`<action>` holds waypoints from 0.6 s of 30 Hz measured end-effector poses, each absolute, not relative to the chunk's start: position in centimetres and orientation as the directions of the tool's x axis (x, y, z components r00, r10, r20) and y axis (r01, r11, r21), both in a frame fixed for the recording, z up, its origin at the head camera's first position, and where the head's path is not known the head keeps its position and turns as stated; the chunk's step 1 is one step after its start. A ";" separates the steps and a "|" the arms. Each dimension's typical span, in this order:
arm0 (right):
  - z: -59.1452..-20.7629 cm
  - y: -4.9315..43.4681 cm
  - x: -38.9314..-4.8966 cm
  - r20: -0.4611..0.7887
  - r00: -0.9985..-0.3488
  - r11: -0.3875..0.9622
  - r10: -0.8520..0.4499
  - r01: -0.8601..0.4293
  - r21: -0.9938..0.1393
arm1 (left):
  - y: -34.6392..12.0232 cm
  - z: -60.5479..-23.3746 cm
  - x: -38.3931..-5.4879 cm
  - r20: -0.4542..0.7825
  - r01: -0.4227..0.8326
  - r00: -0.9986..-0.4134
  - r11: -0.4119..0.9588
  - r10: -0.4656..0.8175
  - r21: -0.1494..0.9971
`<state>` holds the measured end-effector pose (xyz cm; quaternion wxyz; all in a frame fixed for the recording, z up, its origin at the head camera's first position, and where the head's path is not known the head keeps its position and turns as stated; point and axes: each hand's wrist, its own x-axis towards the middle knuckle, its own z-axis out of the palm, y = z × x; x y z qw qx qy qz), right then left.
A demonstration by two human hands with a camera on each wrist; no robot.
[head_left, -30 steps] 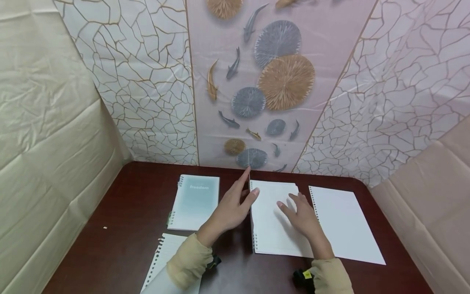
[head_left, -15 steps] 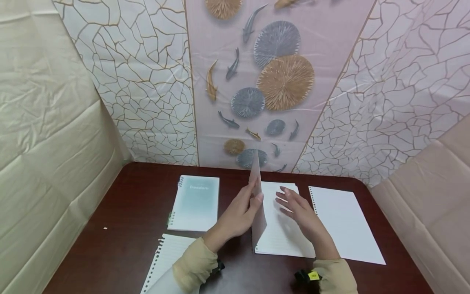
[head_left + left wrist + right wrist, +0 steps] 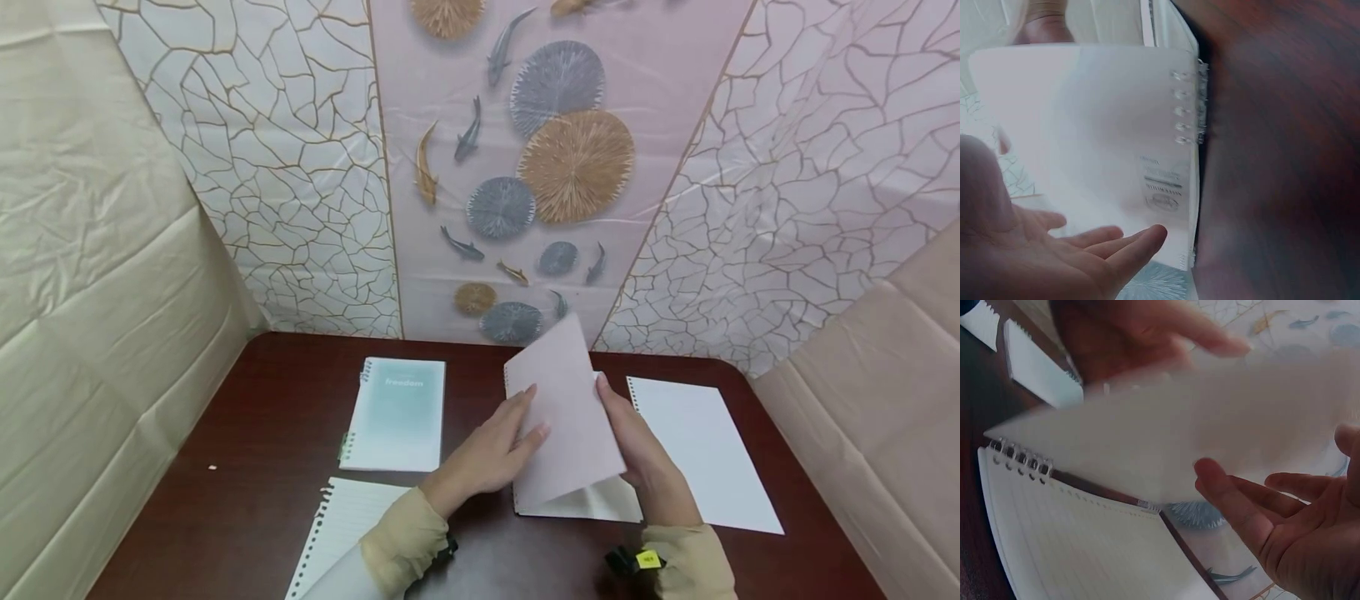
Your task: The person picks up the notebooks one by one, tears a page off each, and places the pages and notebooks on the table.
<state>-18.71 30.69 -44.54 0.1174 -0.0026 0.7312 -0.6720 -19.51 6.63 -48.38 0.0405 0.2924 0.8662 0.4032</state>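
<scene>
A spiral notebook lies on the table with its pale cover (image 3: 566,421) raised and slanting rightward over the lined pages (image 3: 1085,544). Small printed marks and white rings show on the cover in the left wrist view. My left hand (image 3: 483,454) is at the cover's left side, fingers extended along it near the binding. On the far side, my right hand (image 3: 648,450) is at the cover's right edge, its fingers partly hidden from the head view. The right wrist view shows those fingers loosely spread beneath the cover, without curling round it.
A teal notebook (image 3: 397,417) marked "freedom" lies to the left. Nearer me is a torn lined sheet (image 3: 345,517), partly under my left sleeve. A blank punched sheet (image 3: 708,454) lies to the right. A patterned cloth wall (image 3: 322,208) stands behind the dark table (image 3: 202,533).
The cover has swung from the left, through upright, to slant rightward over the pages. My left hand has followed it right, and my right hand has moved to its right edge.
</scene>
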 end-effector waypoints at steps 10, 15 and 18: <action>-44.2 31.0 -18.7 -0.149 -0.980 0.124 -0.135 0.132 -0.983 | 6.5 -49.0 -19.6 0.072 0.481 -0.796 0.555 0.601 0.679; -43.9 31.0 -18.6 -0.153 -0.977 0.114 -0.146 0.137 -0.984 | 6.4 -49.4 -19.5 0.042 0.492 -0.786 0.582 0.617 0.647; -43.7 31.1 -18.4 -0.153 -0.976 0.106 -0.154 0.137 -0.985 | 6.4 -49.5 -19.4 0.007 0.485 -0.784 0.605 0.621 0.631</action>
